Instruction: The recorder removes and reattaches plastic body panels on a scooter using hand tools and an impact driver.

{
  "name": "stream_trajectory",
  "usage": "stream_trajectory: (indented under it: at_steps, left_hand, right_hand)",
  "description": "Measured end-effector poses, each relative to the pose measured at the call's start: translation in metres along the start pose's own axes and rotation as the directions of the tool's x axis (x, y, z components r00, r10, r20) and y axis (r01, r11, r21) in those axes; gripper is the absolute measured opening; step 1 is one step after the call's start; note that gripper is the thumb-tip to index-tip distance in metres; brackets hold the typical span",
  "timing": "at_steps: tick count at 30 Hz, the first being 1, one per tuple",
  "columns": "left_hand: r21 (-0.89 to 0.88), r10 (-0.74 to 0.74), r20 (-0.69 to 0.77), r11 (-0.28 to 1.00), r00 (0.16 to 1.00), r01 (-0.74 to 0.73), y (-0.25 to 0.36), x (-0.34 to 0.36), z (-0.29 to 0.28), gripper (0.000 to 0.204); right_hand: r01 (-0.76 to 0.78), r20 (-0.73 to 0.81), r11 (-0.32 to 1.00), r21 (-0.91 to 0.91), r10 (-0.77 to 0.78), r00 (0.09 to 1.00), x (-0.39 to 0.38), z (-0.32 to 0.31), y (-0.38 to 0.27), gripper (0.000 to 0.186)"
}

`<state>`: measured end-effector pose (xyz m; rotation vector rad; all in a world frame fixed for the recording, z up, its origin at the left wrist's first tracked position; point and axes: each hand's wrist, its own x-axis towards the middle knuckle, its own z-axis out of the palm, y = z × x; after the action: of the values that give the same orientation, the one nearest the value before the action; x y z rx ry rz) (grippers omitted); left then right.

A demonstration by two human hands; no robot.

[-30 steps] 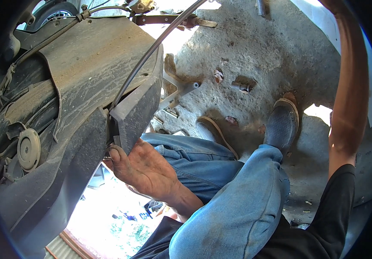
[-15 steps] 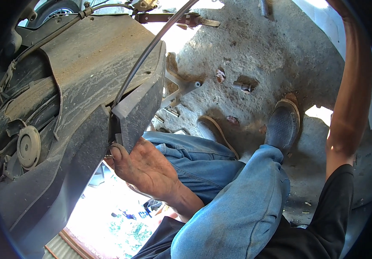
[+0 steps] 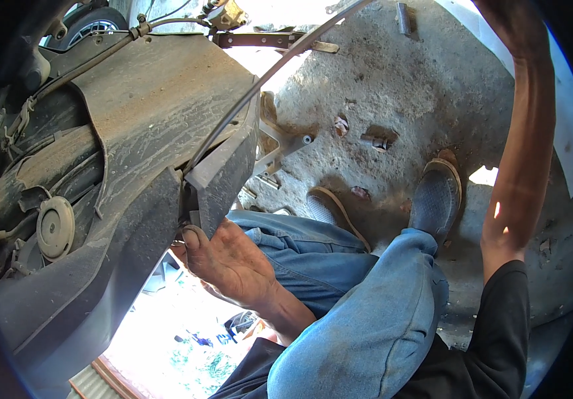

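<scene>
A dusty dark plastic panel [image 3: 223, 179] of a scooter-like vehicle stands at the left. My left hand [image 3: 236, 266] is closed at its lower edge, palm up. The thumb presses near the gap in the panel, and the other fingers go out of sight behind it. A long dark cable [image 3: 253, 93] comes out of that gap and curves up and right, out of the top of the view. My right hand [image 3: 516, 30] is raised at the top right; its fingers are dark and cut off, so any hold is hidden.
A round beige cap [image 3: 55, 228] shows in the vehicle's opened side. A metal bracket [image 3: 283, 146] lies beyond the panel on the rough concrete floor [image 3: 406, 86]. Short metal tubes [image 3: 403, 18] lie there too. My bent knee [image 3: 359, 319] and shoes [image 3: 436, 199] occupy the middle.
My right hand and forearm have moved left. The cable's upper part leans further right. The vehicle and my left hand sit slightly lower and further right in the picture.
</scene>
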<state>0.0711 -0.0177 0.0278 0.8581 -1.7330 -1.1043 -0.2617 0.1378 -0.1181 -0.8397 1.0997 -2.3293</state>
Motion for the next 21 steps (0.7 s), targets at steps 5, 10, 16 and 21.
stream_trajectory:
  at_steps: [5, 10, 16, 21]
  left_hand:
    - [-0.015, 0.020, 0.057, 1.000, 0.998, -0.019, -0.001, 0.002, -0.001, 0.034]
    - [0.011, -0.016, 0.069, 1.000, 0.998, 0.016, 0.002, 0.000, -0.008, 0.033]
    - [-0.048, 0.001, 0.045, 0.999, 0.999, 0.001, -0.001, 0.001, -0.006, 0.028]
    - [-0.036, -0.013, 0.031, 0.999, 0.999, 0.014, 0.003, 0.000, -0.003, 0.024]
  right_hand:
    - [0.024, 0.075, 0.981, 0.192, -0.039, 0.996, -0.009, 0.007, 0.003, 0.046]
    - [-0.122, -0.025, 0.992, 0.012, 0.123, 0.992, -0.006, 0.002, -0.002, 0.049]
    - [0.143, 0.048, 0.975, 0.168, -0.153, 0.987, -0.006, 0.005, 0.015, 0.049]
    - [-0.009, -0.005, 0.954, 0.298, 0.011, 1.000, -0.003, 0.029, 0.009, 0.047]
